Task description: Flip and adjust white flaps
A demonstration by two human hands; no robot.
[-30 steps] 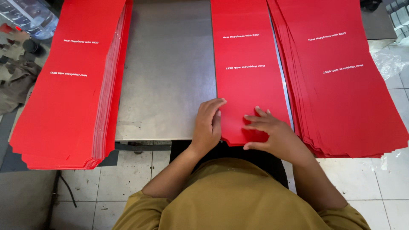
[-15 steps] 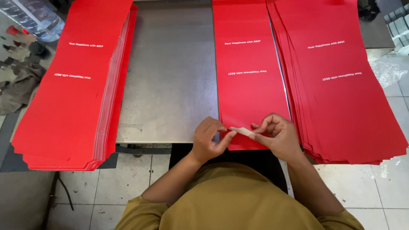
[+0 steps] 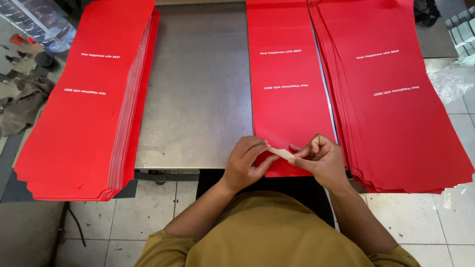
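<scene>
A long red printed sheet (image 3: 289,84) lies flat on the metal table (image 3: 198,99), its near end at the table's front edge. Over that near end my left hand (image 3: 247,160) and my right hand (image 3: 319,158) pinch the two ends of a small pale strip (image 3: 282,153), which looks like a tape backing. The strip hangs just above the sheet's near edge. Fingers of both hands are curled around it.
A thick stack of red sheets (image 3: 89,99) overhangs the table's left side. A fanned stack of red sheets (image 3: 396,99) covers the right side. Tiled floor lies below, with cloth and a clear plastic bottle (image 3: 37,22) at the far left.
A second ago both hands pressed flat on the sheet's near end. They have since lifted and come together, holding the pale strip between their fingertips.
</scene>
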